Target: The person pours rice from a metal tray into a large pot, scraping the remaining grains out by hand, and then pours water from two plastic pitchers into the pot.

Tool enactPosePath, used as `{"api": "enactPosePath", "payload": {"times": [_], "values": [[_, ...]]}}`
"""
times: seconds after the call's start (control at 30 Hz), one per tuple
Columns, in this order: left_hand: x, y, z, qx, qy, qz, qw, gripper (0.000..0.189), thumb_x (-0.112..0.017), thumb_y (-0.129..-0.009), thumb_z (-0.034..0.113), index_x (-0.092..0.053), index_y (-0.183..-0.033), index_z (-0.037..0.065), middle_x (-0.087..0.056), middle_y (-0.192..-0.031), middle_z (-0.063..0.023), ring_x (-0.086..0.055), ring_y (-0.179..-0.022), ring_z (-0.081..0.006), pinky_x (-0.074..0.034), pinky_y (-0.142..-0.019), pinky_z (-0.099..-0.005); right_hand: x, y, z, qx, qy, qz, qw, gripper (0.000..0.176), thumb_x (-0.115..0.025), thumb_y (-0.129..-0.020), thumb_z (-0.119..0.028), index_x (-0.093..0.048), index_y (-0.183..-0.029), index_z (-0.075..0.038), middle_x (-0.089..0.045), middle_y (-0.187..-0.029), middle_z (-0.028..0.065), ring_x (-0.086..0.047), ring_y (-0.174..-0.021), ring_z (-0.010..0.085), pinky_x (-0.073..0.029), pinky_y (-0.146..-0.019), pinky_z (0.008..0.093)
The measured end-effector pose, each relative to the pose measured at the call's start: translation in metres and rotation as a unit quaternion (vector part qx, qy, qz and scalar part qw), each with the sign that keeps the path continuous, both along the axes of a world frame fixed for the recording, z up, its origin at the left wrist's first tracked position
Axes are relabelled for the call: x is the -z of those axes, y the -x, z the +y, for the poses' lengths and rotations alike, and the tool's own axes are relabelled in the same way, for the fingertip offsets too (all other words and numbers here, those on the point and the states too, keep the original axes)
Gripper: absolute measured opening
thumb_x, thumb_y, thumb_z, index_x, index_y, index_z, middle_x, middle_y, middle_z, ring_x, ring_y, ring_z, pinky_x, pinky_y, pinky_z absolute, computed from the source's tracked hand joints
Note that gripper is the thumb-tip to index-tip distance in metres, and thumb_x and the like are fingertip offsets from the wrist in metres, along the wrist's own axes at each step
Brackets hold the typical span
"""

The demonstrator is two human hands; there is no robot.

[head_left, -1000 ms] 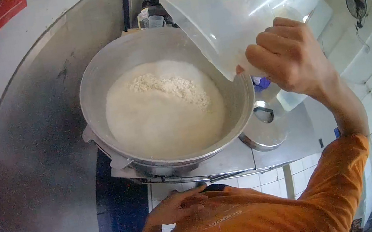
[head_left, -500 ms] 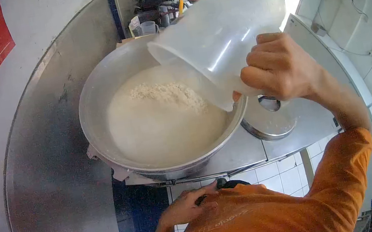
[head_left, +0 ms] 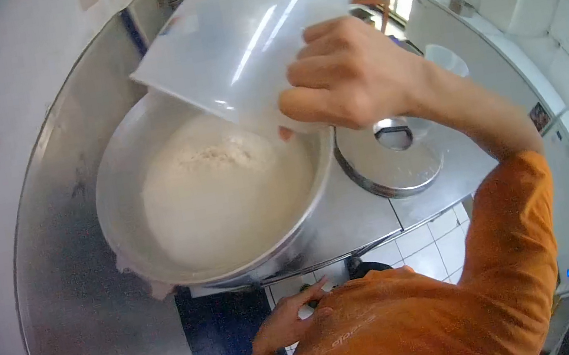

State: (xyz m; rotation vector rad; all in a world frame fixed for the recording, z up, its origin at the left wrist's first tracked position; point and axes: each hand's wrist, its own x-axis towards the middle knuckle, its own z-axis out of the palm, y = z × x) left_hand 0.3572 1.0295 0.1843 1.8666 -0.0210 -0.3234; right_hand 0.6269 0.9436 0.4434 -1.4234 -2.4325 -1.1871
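My right hand [head_left: 347, 77] is closed round the handle of a large translucent plastic jug [head_left: 251, 25], tipped mouth-down to the left over a wide metal pot [head_left: 113, 131]. Cloudy whitish liquid [head_left: 222, 210] fills the lower part of the pot. A low patch of pale grains [head_left: 221, 156], looking like rice, breaks its surface beneath the jug's mouth. Down by my waist, my left hand [head_left: 289, 319] has its fingers stretched out and touches or nearly touches my orange shirt. A small dark green patch shows between its thumb and fingers; I cannot make out what that is.
A round metal lid [head_left: 391, 160] with a handle lies on the steel counter [head_left: 352, 219], right of the pot. Behind my forearm stands a clear plastic container [head_left: 445, 60]. A metal-clad wall [head_left: 78, 249] runs close along the left. White floor tiles [head_left: 426, 259] show below the counter.
The view has shifted, and the jug is tipped further over the pot. The mound of grains has shrunk to a smaller patch, with more liquid around it. My left hand stays low by my waist.
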Motion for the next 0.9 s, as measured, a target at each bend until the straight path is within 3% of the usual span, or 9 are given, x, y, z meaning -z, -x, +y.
{"api": "enactPosePath", "payload": {"times": [0.13, 0.2, 0.3, 0.33, 0.37, 0.5, 0.63, 0.73, 0.9], "values": [[0.001, -0.018, -0.018, 0.031, -0.023, -0.010, 0.999, 0.062, -0.063, -0.086, 0.033, -0.040, -0.136, 0.005, -0.062, -0.116, -0.0125, -0.058, -0.108, -0.0259, -0.042, -0.093, -0.0345, 0.006, -0.035, -0.044, 0.039, -0.061, 0.127, 0.989, 0.037, -0.072, -0.069, -0.037, -0.049, -0.069, -0.008, -0.053, -0.059, 0.0073, -0.055, -0.053, 0.0295, -0.043, -0.047, 0.0376], [-0.002, -0.029, -0.029, 0.002, -0.036, -0.006, 0.999, 0.063, -0.063, -0.086, 0.032, -0.038, -0.136, 0.003, -0.061, -0.117, -0.0134, -0.060, -0.106, -0.0256, -0.043, -0.093, -0.0341, 0.019, -0.058, -0.081, 0.098, -0.182, 0.284, 0.936, 0.035, -0.082, -0.066, -0.024, -0.053, -0.070, -0.004, -0.055, -0.064, 0.0045, -0.055, -0.055, 0.0163, -0.041, -0.049, 0.0282], [0.012, -0.048, -0.045, -0.003, 0.024, 0.057, 0.998, 0.061, -0.062, -0.087, 0.023, -0.035, -0.139, 0.007, -0.060, -0.119, -0.0139, -0.057, -0.108, -0.0214, -0.044, -0.093, -0.0341, 0.062, -0.099, -0.162, 0.246, -0.268, 0.476, 0.801, 0.026, -0.078, -0.073, -0.012, -0.062, -0.087, 0.002, -0.069, -0.078, 0.0063, -0.065, -0.067, 0.0103, -0.053, -0.062, 0.0244], [0.007, -0.062, -0.054, 0.002, 0.020, 0.054, 0.998, 0.061, -0.062, -0.087, 0.023, -0.035, -0.139, 0.007, -0.060, -0.119, -0.0139, -0.057, -0.108, -0.0214, -0.044, -0.093, -0.0341, 0.079, -0.107, -0.183, 0.152, -0.371, 0.570, 0.717, 0.036, -0.084, -0.064, -0.026, -0.065, -0.081, -0.001, -0.063, -0.065, 0.0033, -0.059, -0.063, 0.0071, -0.050, -0.054, 0.0249], [-0.004, -0.072, -0.064, -0.012, 0.023, 0.104, 0.994, 0.061, -0.062, -0.087, 0.021, -0.034, -0.140, 0.006, -0.060, -0.119, -0.0135, -0.057, -0.108, -0.0201, -0.044, -0.093, -0.0335, 0.096, -0.115, -0.211, 0.162, -0.411, 0.637, 0.631, 0.029, -0.080, -0.069, -0.015, -0.065, -0.088, 0.002, -0.066, -0.073, 0.0046, -0.063, -0.069, 0.0122, -0.054, -0.062, 0.0252], [-0.009, -0.134, -0.115, -0.012, -0.011, 0.179, 0.984, 0.067, -0.064, -0.085, 0.033, -0.036, -0.138, 0.004, -0.061, -0.118, -0.0138, -0.061, -0.101, -0.0231, -0.045, -0.088, -0.0317, 0.177, -0.155, -0.345, 0.285, -0.511, 0.652, 0.481, 0.023, -0.074, -0.072, -0.005, -0.061, -0.086, 0.009, -0.065, -0.081, 0.0104, -0.065, -0.072, 0.0165, -0.056, -0.068, 0.0275], [0.009, -0.225, -0.179, 0.070, -0.104, 0.130, 0.984, 0.068, -0.063, -0.086, 0.035, -0.033, -0.140, 0.005, -0.060, -0.120, -0.0141, -0.060, -0.101, -0.0222, -0.046, -0.087, -0.0317, 0.257, -0.203, -0.469, 0.444, -0.500, 0.607, 0.429, 0.025, -0.074, -0.070, -0.003, -0.059, -0.087, 0.009, -0.062, -0.076, 0.0078, -0.062, -0.069, 0.0145, -0.053, -0.065, 0.0239], [0.022, -0.323, -0.245, 0.083, -0.096, 0.135, 0.983, 0.070, -0.061, -0.087, 0.033, -0.027, -0.143, 0.007, -0.059, -0.119, -0.0151, -0.059, -0.105, -0.0246, -0.046, -0.088, -0.0329, 0.283, -0.247, -0.523, 0.326, -0.574, 0.618, 0.427, 0.020, -0.073, -0.067, -0.002, -0.059, -0.078, 0.005, -0.061, -0.073, 0.0052, -0.056, -0.064, 0.0104, -0.046, -0.056, 0.0225], [-0.017, -0.442, -0.348, 0.098, -0.122, 0.083, 0.984, 0.069, -0.061, -0.087, 0.029, -0.026, -0.143, 0.007, -0.056, -0.123, -0.0163, -0.057, -0.109, -0.0268, -0.048, -0.086, -0.0336, 0.347, -0.308, -0.596, 0.330, -0.597, 0.631, 0.370, 0.025, -0.074, -0.061, -0.003, -0.060, -0.080, 0.005, -0.057, -0.068, 0.0016, -0.050, -0.058, 0.0091, -0.042, -0.052, 0.0222]]}}
